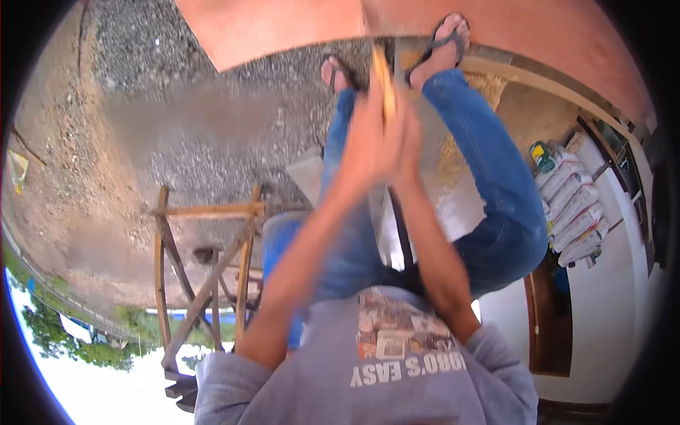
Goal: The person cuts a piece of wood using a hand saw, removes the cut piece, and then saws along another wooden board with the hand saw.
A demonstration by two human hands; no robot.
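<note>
My left hand (365, 145) and my right hand (406, 145) are pressed together in front of me, both smeared by motion. Between them a long, thin yellow-orange piece (383, 74) sticks out away from my body. Its exact kind is too blurred to tell. The fingers look closed around its near end, though how each hand shares the grip is partly hidden. Just beyond its tip is the edge of a large orange-pink panel (297, 28).
My sandalled feet (450, 42) are near the panel's edge. Gravel (205, 127) covers the ground at left, with a wooden trestle frame (209, 211) and a blue drum (278, 244). Stacked white sacks (577, 205) lean along the wall at right.
</note>
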